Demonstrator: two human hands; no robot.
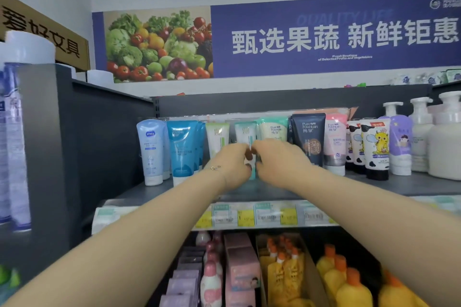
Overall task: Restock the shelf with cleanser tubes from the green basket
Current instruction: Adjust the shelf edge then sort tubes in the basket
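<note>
Both hands on 1 teal-and-white cleanser tube (245, 132), standing cap-down on the shelf (419, 185), left of the navy tube (308, 139) with 1 mint tube (273, 129) between. Left hand (230, 166) and right hand (280, 161) pinch its sides, fingers curled; blur hides exact contact. Judgement: the 2-handed hold steadies it upright in its row slot. Green basket not in view.

I get one view only, wide-angle, from the wearer's head. It faces the shelf (411, 187) square on and close; both forearms run up from the bottom edge to the left hand (232, 167) and right hand (279, 162), and a wall banner (324, 37) fills the top.
</note>
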